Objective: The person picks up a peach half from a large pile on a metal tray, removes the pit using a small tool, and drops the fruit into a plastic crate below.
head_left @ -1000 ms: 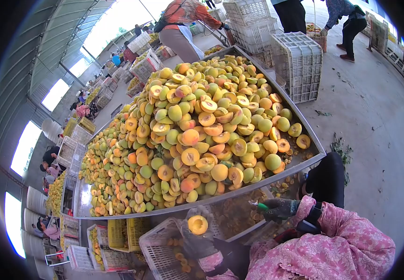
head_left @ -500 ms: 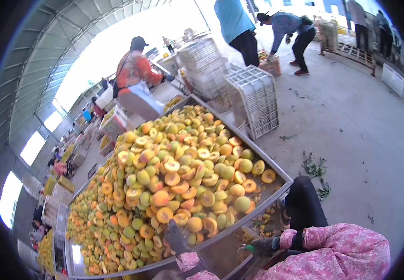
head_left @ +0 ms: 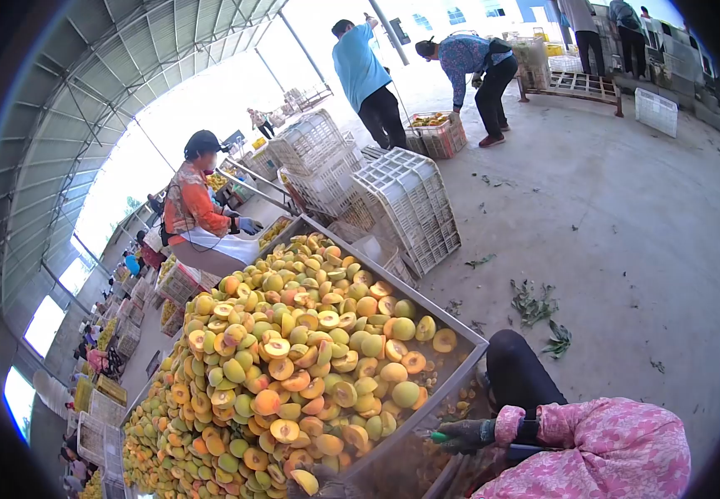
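A cut peach half (head_left: 304,481) sits low on the heap in a metal tray (head_left: 451,382), beside the blurred left hand (head_left: 331,489), its grip impossible to tell from here. The gloved right hand (head_left: 466,436) is closed around a green-handled tool (head_left: 440,437), best angled clear of fingers; beyond, a co-worker (head_left: 189,200) stands near plastic crates (head_left: 410,208).

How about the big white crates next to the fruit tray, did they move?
No. The big white crates are still beside the same side of the metal tray; only the camera's view shifted.
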### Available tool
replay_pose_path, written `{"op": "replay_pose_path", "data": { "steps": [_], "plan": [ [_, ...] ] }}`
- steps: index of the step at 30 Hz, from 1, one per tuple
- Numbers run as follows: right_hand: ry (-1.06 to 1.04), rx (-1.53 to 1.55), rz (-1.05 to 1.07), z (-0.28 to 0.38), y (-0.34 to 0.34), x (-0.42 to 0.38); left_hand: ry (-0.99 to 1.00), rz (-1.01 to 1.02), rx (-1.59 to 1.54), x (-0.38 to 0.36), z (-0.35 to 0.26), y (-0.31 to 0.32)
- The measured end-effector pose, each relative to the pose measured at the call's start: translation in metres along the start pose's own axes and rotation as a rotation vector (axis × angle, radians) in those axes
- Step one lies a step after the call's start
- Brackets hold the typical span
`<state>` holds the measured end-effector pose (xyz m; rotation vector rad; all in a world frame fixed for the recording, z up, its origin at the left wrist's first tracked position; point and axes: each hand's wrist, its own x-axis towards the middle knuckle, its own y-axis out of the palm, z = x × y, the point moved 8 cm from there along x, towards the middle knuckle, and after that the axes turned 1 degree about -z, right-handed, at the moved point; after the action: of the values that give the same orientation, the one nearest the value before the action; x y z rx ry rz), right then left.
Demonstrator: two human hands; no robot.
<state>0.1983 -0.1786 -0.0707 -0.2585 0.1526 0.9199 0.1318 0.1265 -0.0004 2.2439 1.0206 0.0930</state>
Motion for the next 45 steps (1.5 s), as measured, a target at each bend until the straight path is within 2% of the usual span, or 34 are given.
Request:
{"op": "replay_pose_path", "data": {
  "steps": [3, 5, 7, 9, 10, 12, 13, 14, 15, 17, 18, 19, 21, 22, 24, 29, 31, 33, 34, 36, 38, 40, 41, 43, 44, 45],
  "plan": [
    [-0.173, -0.089, -0.023, 0.031, 0.006, 0.002, -0.084, 0.069, -0.124, -0.027, 0.012, 0.014],
    [0.112, -0.017, 0.135, 0.037, 0.016, -0.005, -0.130, 0.105, -0.206, -0.042, 0.017, 0.021],
    [0.034, -0.072, 0.218, 0.012, 0.028, -0.001, -0.173, 0.131, -0.287, -0.052, 0.022, 0.025],
    [0.007, -0.032, 0.153, 0.000, 0.028, 0.000, -0.220, 0.163, -0.369, -0.060, 0.027, 0.032],
    [0.147, 0.085, 0.229, 0.002, 0.031, -0.006, -0.242, 0.189, -0.410, -0.064, 0.028, 0.035],
    [0.070, 0.085, 0.261, -0.004, 0.034, -0.006, -0.289, 0.247, -0.501, -0.071, 0.030, 0.038],
    [0.001, 0.091, 0.282, -0.003, 0.038, -0.006, -0.310, 0.242, -0.541, -0.071, 0.033, 0.038],
    [0.149, 0.298, 0.250, 0.010, 0.035, -0.013, -0.301, 0.091, -0.554, -0.071, 0.037, 0.033],
    [0.160, 0.292, 0.277, 0.006, 0.038, -0.011, -0.385, 0.003, -0.650, -0.074, 0.042, 0.035],
    [0.080, 0.323, 0.187, -0.002, 0.034, -0.004, -0.322, 0.051, -0.630, -0.086, 0.028, 0.055],
    [0.018, 0.269, 0.205, 0.020, 0.030, -0.008, -0.364, 0.067, -0.699, -0.083, 0.033, 0.055],
    [0.051, 0.274, 0.245, 0.034, 0.032, -0.013, -0.401, 0.077, -0.766, -0.082, 0.037, 0.050],
    [0.024, 0.108, 0.204, 0.061, 0.026, -0.014, -0.420, 0.108, -0.792, -0.088, 0.031, 0.062],
    [0.043, 0.109, 0.240, 0.066, 0.034, -0.015, -0.414, 0.122, -0.778, -0.091, 0.028, 0.065],
    [-0.152, 0.154, 0.214, 0.095, 0.035, -0.013, -0.411, 0.161, -0.771, -0.093, 0.028, 0.069],
    [-0.140, 0.111, 0.286, 0.125, 0.056, -0.008, -0.368, 0.179, -0.694, -0.095, 0.031, 0.062],
    [-0.443, -0.144, 0.153, 0.134, 0.059, -0.002, -0.343, 0.169, -0.673, -0.097, 0.031, 0.062],
    [-0.514, -0.118, 0.102, 0.112, 0.071, 0.007, -0.131, 0.181, -0.350, -0.101, 0.020, 0.063],
    [-0.586, -0.093, 0.047, 0.110, 0.071, 0.007, -0.130, 0.178, -0.351, -0.100, 0.028, 0.060],
    [-0.605, -0.172, 0.050, 0.113, 0.076, 0.009, 0.117, 0.069, -0.117, -0.095, 0.028, 0.037],
    [-0.623, -0.254, 0.052, 0.114, 0.080, 0.009, 0.110, 0.128, -0.076, -0.104, 0.014, 0.056],
    [-0.683, -0.436, -0.126, 0.120, 0.074, 0.004, 0.102, 0.188, -0.036, -0.112, 0.005, 0.071],
    [-0.682, -0.438, -0.126, 0.124, 0.073, 0.005, 0.046, 0.181, -0.120, -0.113, 0.007, 0.073],
    [-0.660, -0.546, 0.053, 0.133, 0.082, 0.006, -0.013, 0.173, -0.205, -0.113, 0.010, 0.072],
    [-0.658, -0.547, 0.053, 0.141, 0.082, 0.004, -0.084, 0.156, -0.327, -0.110, 0.016, 0.070],
    [-0.566, -0.482, 0.071, 0.144, 0.081, 0.006, -0.154, 0.139, -0.448, -0.108, 0.023, 0.067]
  ]
}}
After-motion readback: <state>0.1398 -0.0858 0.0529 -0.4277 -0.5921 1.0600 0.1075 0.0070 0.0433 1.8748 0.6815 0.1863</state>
